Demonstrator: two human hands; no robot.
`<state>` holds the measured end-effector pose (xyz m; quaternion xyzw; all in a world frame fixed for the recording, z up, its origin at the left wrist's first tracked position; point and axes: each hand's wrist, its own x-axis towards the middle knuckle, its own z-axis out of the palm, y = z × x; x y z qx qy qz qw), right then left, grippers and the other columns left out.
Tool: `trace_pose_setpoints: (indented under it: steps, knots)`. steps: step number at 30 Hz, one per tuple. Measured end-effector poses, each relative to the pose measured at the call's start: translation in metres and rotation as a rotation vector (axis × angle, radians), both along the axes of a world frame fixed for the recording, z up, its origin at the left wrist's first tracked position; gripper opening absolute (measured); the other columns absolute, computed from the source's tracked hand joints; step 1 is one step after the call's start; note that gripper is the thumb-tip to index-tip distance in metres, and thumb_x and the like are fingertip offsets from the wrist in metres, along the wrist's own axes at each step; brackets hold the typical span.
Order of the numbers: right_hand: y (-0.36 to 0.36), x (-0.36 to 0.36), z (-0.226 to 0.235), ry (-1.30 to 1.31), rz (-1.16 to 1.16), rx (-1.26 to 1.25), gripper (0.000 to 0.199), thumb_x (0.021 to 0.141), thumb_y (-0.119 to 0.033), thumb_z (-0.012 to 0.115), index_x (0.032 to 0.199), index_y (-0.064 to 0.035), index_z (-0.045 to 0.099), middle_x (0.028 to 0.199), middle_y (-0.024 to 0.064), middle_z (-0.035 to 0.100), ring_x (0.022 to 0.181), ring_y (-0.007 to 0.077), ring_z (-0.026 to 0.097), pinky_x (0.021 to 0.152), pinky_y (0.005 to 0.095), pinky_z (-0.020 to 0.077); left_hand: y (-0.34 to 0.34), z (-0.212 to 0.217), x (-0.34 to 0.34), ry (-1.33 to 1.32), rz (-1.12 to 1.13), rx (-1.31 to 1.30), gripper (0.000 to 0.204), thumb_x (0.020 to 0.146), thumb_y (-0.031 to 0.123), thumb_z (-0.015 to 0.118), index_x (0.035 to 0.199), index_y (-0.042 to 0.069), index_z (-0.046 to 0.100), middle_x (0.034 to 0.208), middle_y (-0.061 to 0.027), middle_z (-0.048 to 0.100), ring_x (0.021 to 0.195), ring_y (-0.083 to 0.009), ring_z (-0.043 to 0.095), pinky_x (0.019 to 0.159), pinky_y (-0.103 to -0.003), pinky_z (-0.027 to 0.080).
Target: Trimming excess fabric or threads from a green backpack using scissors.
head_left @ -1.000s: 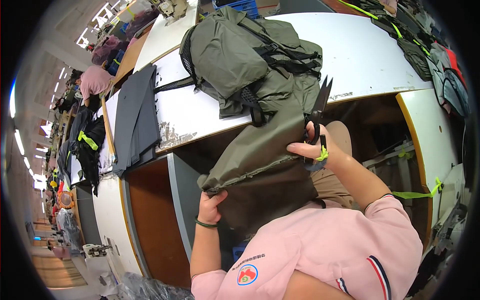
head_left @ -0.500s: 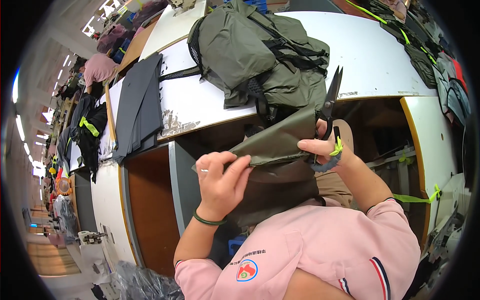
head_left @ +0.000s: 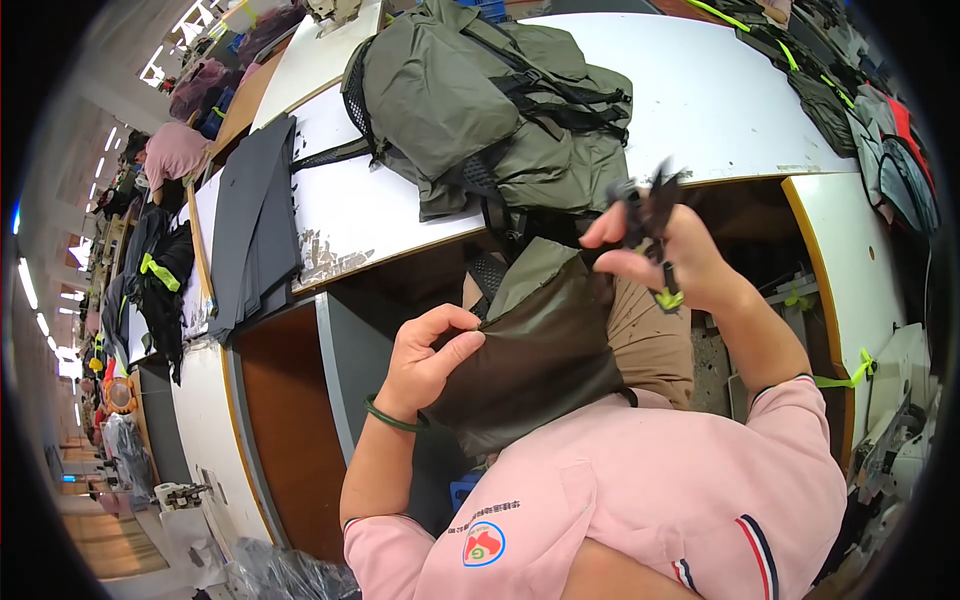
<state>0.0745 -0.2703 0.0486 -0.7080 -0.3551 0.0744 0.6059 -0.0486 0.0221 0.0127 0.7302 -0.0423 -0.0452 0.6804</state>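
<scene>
My left hand [head_left: 425, 365] is closed in a pinch on the edge of a dark olive fabric panel [head_left: 540, 345], which hangs over my lap. To its right and higher up, my right hand [head_left: 690, 260] is closed round black scissors [head_left: 655, 205], blurred by motion, with thumb and fingers near the handles. The scissors are apart from the panel. Beyond both hands, an olive-green backpack [head_left: 450, 110] with black straps and mesh lies on the white table. Whether the panel joins the backpack is hard to see.
Dark grey flat sheets [head_left: 255, 215] are stacked at the left on the white table [head_left: 700, 100]. Below its front edge is an open brown compartment [head_left: 290, 420]. Black gear with a neon strap [head_left: 165, 275] hangs farther left. More bags [head_left: 890, 150] lie at the far right.
My right hand has let go of the panel and lifted away, turning the scissors in its grip. The panel has dropped toward my lap. My left hand still pinches its edge.
</scene>
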Motion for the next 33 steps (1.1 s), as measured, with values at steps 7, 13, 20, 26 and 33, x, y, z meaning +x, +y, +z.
trace_pose_setpoints:
  steps: [7,13,20,26,33]
  knots:
    - [0.033,0.014,-0.011,0.118,0.198,-0.257,0.024,0.080,-0.008,0.078,0.088,-0.0031,0.056,0.091,0.0050,0.065,0.081,0.0100,0.058,0.073,0.0258,0.0472,-0.001,-0.010,0.005,0.151,-0.047,-0.223,0.009,0.088,0.004,0.068,0.094,0.001,0.062,0.085,0.0035,0.059,0.079,-0.0035,0.052,0.073,-0.018,0.042]
    - [0.037,0.009,-0.029,0.362,0.164,-0.229,0.026,0.077,-0.013,0.079,0.086,-0.0033,0.057,0.078,0.0004,0.060,0.071,0.0075,0.053,0.063,0.0259,0.0431,-0.010,-0.017,0.003,0.101,-0.031,-0.168,0.020,0.080,0.002,0.076,0.093,0.002,0.061,0.088,0.0038,0.060,0.084,-0.0042,0.054,0.077,-0.020,0.045]
    - [0.014,0.027,-0.002,-0.733,0.174,-0.635,0.055,0.064,-0.047,0.085,0.077,-0.0053,0.052,0.072,0.0090,0.055,0.072,0.0313,0.057,0.067,0.0380,0.0428,-0.012,-0.026,0.005,0.224,-0.038,-0.134,0.018,0.079,0.001,0.077,0.093,0.003,0.066,0.089,0.0024,0.064,0.081,-0.0044,0.057,0.076,-0.020,0.048]
    - [0.003,0.031,0.007,-0.713,0.271,-0.892,0.051,0.066,-0.049,0.081,0.077,-0.0065,0.055,0.075,0.0087,0.057,0.077,0.0297,0.059,0.074,0.0381,0.0433,-0.019,-0.022,0.006,0.265,-0.042,-0.167,0.019,0.079,0.001,0.077,0.095,0.003,0.067,0.090,0.0027,0.064,0.082,-0.0035,0.056,0.076,-0.019,0.047]
    - [0.011,0.025,0.006,-0.650,0.331,-0.905,0.050,0.067,-0.049,0.080,0.078,-0.0063,0.058,0.075,0.0083,0.058,0.078,0.0285,0.060,0.075,0.0371,0.0432,-0.022,-0.024,0.006,0.256,-0.038,-0.167,0.019,0.079,0.001,0.077,0.095,0.001,0.068,0.088,0.0032,0.064,0.080,-0.0028,0.056,0.073,-0.018,0.047]
